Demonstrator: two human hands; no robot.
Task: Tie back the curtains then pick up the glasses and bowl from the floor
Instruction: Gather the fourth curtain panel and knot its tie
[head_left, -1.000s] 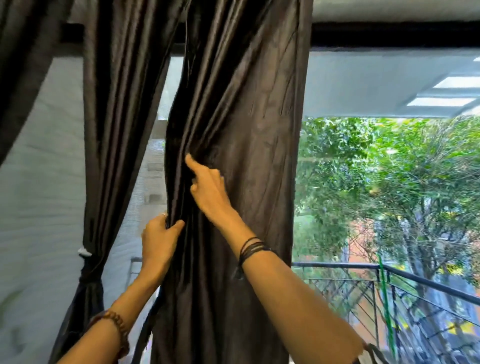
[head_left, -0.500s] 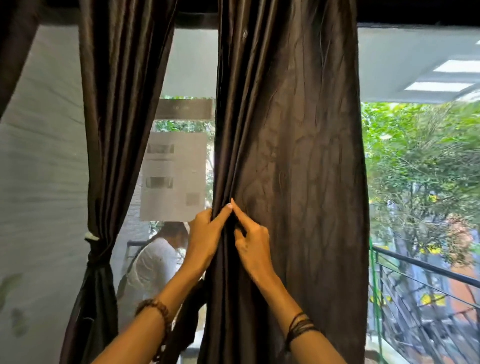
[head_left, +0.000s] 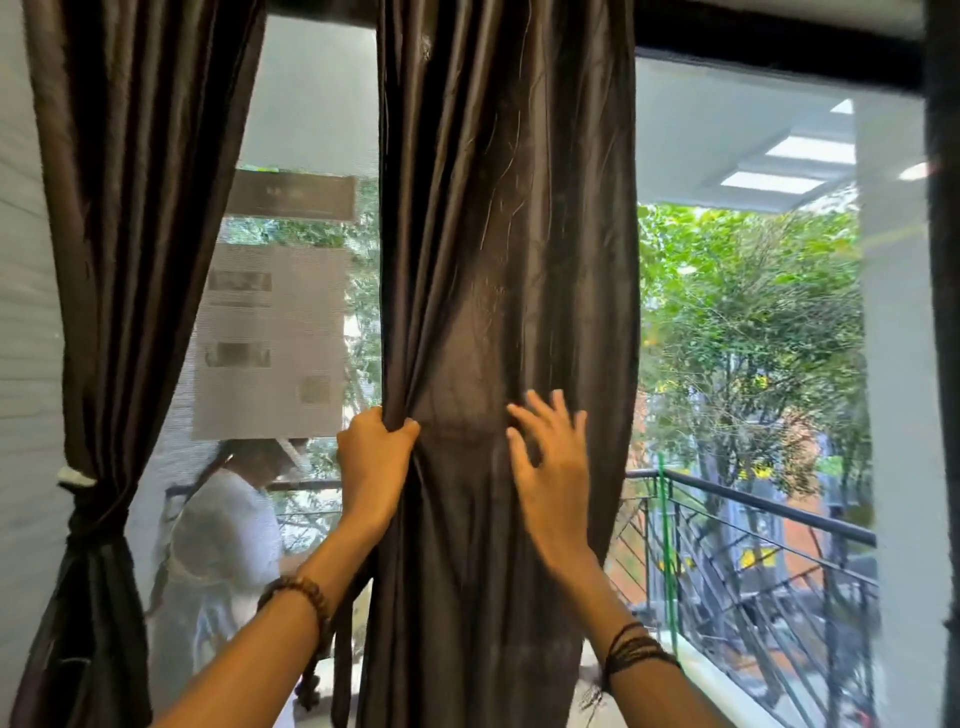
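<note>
Bunching the curtain (head_left: 506, 260)
L hand (head_left: 371, 457) grips its left edge; R hand (head_left: 553, 467) open, flat on cloth, right edge further right

Both forearms are reaching up and forward, the left hand (head_left: 375, 457) curling its fingers (head_left: 400, 427) tight around a gathered fold at its edge, while the right hand (head_left: 553, 467) is spreading its blurred fingers (head_left: 545, 410) apart, palm facing forward, gripping nothing, a bracelet circling each wrist

Tied curtain (head_left: 119, 260) left; loose curtain (head_left: 509, 260) centre; railing (head_left: 753, 499) behind, right.
</note>
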